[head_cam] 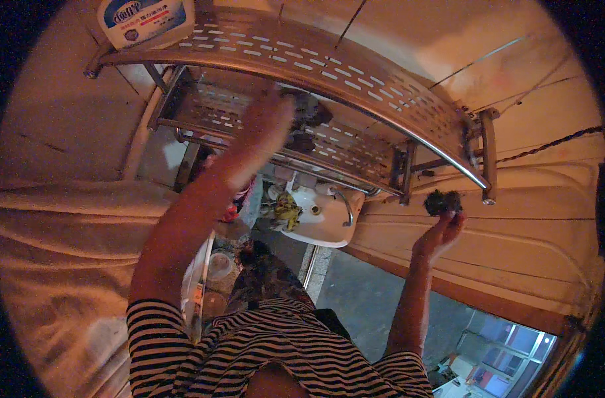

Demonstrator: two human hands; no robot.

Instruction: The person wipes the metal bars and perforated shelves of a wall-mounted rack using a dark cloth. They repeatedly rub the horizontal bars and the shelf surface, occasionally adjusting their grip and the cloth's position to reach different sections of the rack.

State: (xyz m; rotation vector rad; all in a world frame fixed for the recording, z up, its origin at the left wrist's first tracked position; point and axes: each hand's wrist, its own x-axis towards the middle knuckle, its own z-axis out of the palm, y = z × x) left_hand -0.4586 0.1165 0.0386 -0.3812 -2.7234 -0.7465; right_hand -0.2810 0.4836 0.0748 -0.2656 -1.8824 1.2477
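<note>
My left hand (277, 97) is raised to the gap between the upper metal shelf (302, 59) and the lower metal shelf (352, 161). It is blurred, and its fingers are beside or behind a dark, crumpled item (307, 112) on the lower shelf; whether they grip it, I cannot tell. On the right, my right hand (449, 226) pinches a dark, bushy clump (442, 202), perhaps a scouring pad, near the right end of the upper shelf. A jug-like plastic bottle (145, 22) with a printed label stands on the upper shelf's left end.
Below the shelves is a white washbasin (327, 226) with a curved metal faucet (347, 209) and a yellow patterned cloth (286, 213) at its left side. A pale draped curtain (73, 239) hangs at left. A twisted cable (551, 144) runs along the right wall.
</note>
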